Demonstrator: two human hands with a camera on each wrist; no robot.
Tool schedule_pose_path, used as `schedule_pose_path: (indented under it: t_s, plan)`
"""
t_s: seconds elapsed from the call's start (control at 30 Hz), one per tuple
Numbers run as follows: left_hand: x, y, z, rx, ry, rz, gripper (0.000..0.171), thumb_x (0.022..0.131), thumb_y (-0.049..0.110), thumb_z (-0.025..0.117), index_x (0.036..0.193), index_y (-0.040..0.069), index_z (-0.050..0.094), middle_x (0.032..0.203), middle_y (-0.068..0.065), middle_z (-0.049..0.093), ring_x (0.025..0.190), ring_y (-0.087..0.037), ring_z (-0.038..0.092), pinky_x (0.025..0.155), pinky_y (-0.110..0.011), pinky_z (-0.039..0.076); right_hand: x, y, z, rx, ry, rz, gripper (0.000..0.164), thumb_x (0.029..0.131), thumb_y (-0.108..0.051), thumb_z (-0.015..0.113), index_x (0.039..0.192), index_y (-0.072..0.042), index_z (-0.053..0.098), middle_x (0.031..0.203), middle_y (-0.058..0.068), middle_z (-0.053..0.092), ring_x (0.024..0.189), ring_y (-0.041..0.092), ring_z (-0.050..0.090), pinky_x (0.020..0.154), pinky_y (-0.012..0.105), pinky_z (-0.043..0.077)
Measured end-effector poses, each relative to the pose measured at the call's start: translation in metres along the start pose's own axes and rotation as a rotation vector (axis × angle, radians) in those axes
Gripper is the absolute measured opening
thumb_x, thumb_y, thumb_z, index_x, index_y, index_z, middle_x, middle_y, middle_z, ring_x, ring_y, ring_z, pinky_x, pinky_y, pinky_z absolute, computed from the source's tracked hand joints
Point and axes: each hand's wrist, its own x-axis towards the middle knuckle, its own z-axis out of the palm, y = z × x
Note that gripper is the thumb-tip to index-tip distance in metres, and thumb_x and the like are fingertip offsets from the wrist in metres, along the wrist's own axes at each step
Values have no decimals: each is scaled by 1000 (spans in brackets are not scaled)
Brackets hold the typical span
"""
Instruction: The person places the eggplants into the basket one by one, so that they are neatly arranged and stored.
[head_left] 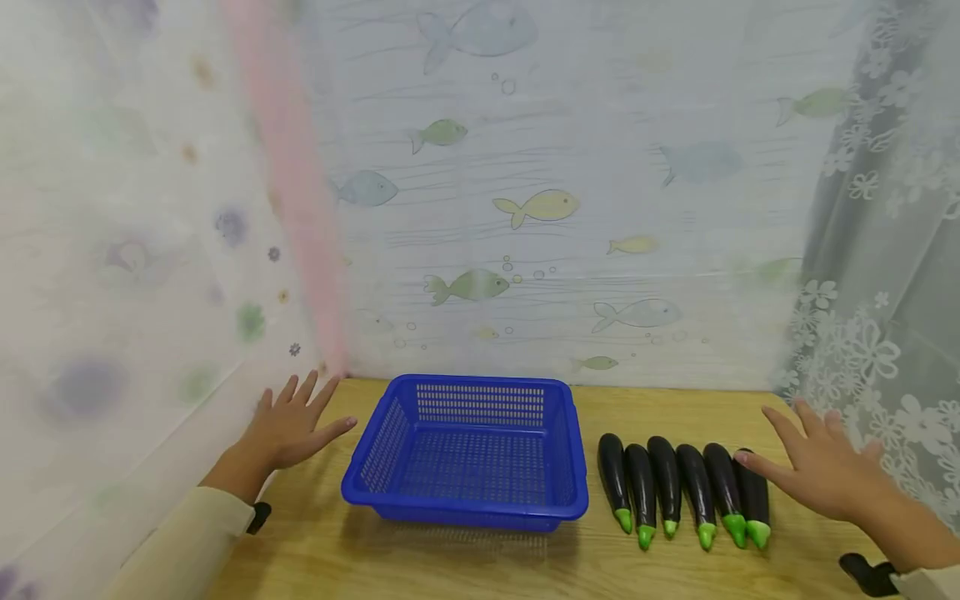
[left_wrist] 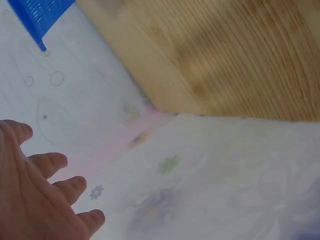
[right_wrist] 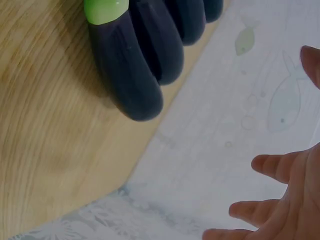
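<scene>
A blue plastic basket [head_left: 465, 512] with meshed walls stands on the wooden table, and I see nothing inside it. To its right, several dark eggplants [head_left: 697, 487] lie side by side in a row, their green stem ends toward me. My left hand [head_left: 296, 425] is spread in the air left of the basket, holding nothing; its fingers also show in the left wrist view. On the other side my right hand [head_left: 825, 467] is spread beside the rightmost eggplant, its thumb overlapping that eggplant in the head view. In the right wrist view the eggplants [right_wrist: 127, 70] appear apart from the fingers.
The light wooden table [head_left: 300, 533] meets a hanging sheet printed with fish [head_left: 551, 206] at the back. A pale flowered sheet [head_left: 150, 333] borders the left side, and a lace-patterned curtain [head_left: 862, 333] hangs at the right.
</scene>
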Motion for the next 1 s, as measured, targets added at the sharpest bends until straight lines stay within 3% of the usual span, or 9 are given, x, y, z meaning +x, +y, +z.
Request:
schedule_pose_path:
  t_s: [0.1,0.27,0.5,0.6,0.83,1.0]
  plan:
    - [2,0,6,-39,-20,0,90,87,77,25,155,20,6,157,-22,13,139,-51,15,103,-75,7,2,0,2,24,-1,-36,98,87,-70,43,148,3,20,143,46,7,115,74,18,75,88,11]
    - [6,5,12,-110,-29,-6,91,88,76,26,155,17,5,157,-22,14,140,-50,14,104,-74,6,6,1,8,44,8,-86,97,90,-63,46,142,16,22,133,51,24,109,69,34,73,73,37]
    - [11,14,21,-407,-70,-9,89,91,69,35,154,19,-5,158,-20,11,141,-47,16,105,-71,18,12,10,20,80,3,-75,95,92,-61,45,136,21,27,124,50,37,106,64,41,71,66,42]
    - [14,16,27,-472,-84,-20,91,90,69,35,154,16,-4,157,-21,10,141,-47,17,105,-70,20,14,13,25,97,6,-68,94,92,-61,46,134,22,30,124,48,40,106,62,44,71,63,44]
    - [17,20,40,-610,-70,-41,92,90,67,41,153,8,11,150,-23,31,127,-43,45,97,-61,41,16,18,30,152,16,-39,89,92,-56,50,128,24,36,113,43,53,93,50,59,62,51,50]
    - [16,25,48,-829,-68,-94,79,89,60,53,148,12,32,144,-18,42,125,-39,49,86,-46,54,16,22,35,171,11,2,86,92,-57,49,125,22,44,108,39,58,87,45,61,62,51,50]
